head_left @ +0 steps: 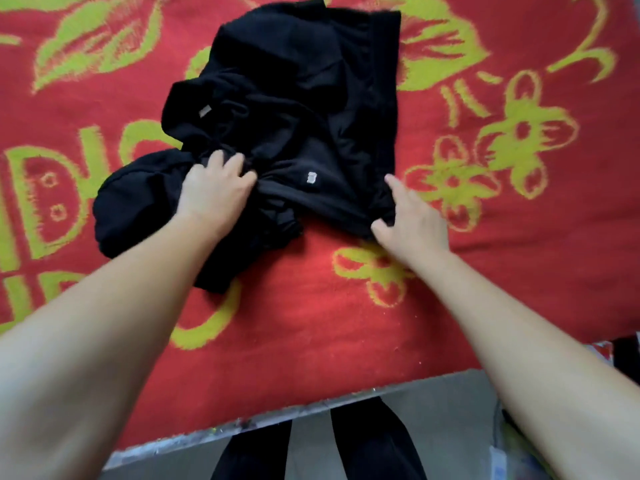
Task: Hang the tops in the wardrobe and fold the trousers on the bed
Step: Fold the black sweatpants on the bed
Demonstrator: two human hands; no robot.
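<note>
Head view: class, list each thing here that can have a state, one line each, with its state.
black clothes: crumpled heap, not folded, lying on the blanket.
blanket: spread flat under the heap.
left hand: grips bunched cloth in the heap.
right hand: pinches the heap's near edge.

black clothes (pixel 298 109), crumpled heap, several dark layers overlapping, two small white labels showing, lying mid-bed on red blanket (pixel 346 323) with yellow-green flowers
</note>
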